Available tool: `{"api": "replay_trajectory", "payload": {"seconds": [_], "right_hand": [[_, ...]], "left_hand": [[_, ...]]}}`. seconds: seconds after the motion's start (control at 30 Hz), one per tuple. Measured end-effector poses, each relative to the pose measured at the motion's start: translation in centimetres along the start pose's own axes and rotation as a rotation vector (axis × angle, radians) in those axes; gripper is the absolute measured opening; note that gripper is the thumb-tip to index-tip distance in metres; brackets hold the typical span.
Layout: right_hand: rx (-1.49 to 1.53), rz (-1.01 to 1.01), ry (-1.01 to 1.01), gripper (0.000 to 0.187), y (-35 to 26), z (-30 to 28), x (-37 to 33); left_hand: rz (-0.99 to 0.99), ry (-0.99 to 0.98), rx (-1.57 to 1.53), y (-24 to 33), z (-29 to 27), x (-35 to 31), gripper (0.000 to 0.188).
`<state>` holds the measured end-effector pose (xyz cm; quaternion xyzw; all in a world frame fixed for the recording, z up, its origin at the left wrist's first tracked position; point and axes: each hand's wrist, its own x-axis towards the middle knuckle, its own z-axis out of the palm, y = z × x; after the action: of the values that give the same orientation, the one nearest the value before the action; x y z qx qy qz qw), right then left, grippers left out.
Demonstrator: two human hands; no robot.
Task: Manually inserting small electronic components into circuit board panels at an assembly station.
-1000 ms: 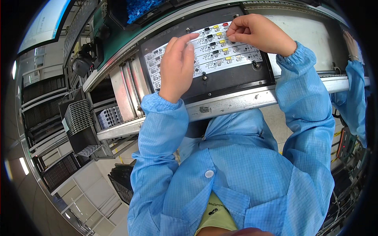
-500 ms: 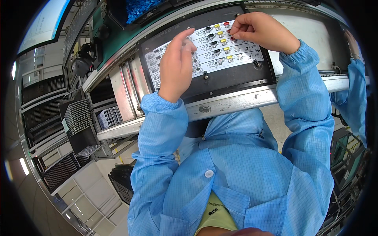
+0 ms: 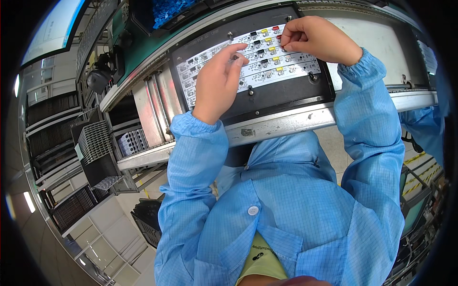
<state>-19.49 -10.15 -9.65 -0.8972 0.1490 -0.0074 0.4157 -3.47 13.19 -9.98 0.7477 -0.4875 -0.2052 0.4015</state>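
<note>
White circuit boards (image 3: 298, 59) lie in slanting rows in a black carrier (image 3: 281, 97), fitted with black, yellow and red components. My right hand (image 3: 320, 40) is over their right end, with thumb and fingertips pinched together beside a red component (image 3: 279, 37). Whatever sits between these fingertips is hidden. Above the middle of the rows hovers my left hand (image 3: 218, 86). Its index finger stretches to the right, apart from the thumb, and no held part shows. Behind that hand, part of the boards is covered.
A metal rail (image 3: 286, 125) runs along the carrier's near side. Blue parts fill a dark bin (image 3: 171, 10) at the back. Racks (image 3: 52, 107) and a screen (image 3: 50, 26) stand left. Another person's blue sleeve (image 3: 427, 126) shows at the right edge.
My left fingers have moved slightly right and curled a little. My right fingertips have closed more tightly, slightly to the right. The other person's hand has left view, their sleeve now lower.
</note>
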Motion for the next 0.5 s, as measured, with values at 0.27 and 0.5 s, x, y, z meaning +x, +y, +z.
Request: {"api": "replay_trajectory", "payload": {"seconds": [0.27,0.5], "right_hand": [[-0.017,0.001,-0.010,0.013,0.06,-0.03,-0.12],[-0.004,0.001,-0.051,0.010,-0.16,-0.27,-0.18]], "left_hand": [[-0.023,-0.017,-0.004,0.01,-0.16,-0.07,0.025],[-0.016,-0.016,0.004,-0.18,-0.20,-0.17,0.024]]}}
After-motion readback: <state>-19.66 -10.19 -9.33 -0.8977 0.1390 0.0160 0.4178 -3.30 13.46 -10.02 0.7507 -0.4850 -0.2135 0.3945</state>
